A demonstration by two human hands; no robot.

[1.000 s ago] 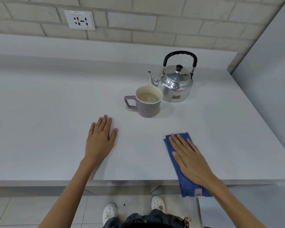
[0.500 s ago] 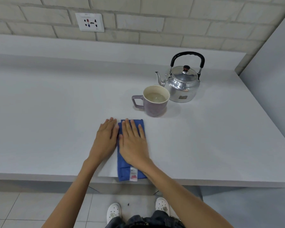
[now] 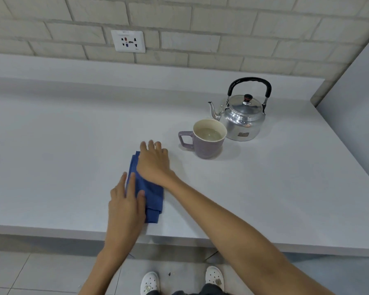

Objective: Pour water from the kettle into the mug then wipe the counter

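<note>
A folded blue cloth (image 3: 152, 196) lies on the white counter (image 3: 62, 156) near its front edge. My right hand (image 3: 155, 162) presses down on the cloth's far end, with the fingers reaching past its edge. Flat on the counter, my left hand (image 3: 126, 207) lies against the cloth's near left side with its thumb on the fabric. A purple mug (image 3: 207, 145) holding water stands to the right of my right hand, handle pointing left. Just behind the mug sits the silver kettle (image 3: 243, 122), upright, with its black handle up and its spout pointing left.
A brick wall with a white socket (image 3: 128, 41) runs behind a raised ledge at the counter's back. A grey side wall (image 3: 354, 103) bounds the counter on the right. Tiled floor and my white shoes (image 3: 149, 283) show below the front edge.
My right hand has swept the cloth leftward across the counter, from the right front edge up to my left hand, and then further from the edge. The left hand has stayed flat.
</note>
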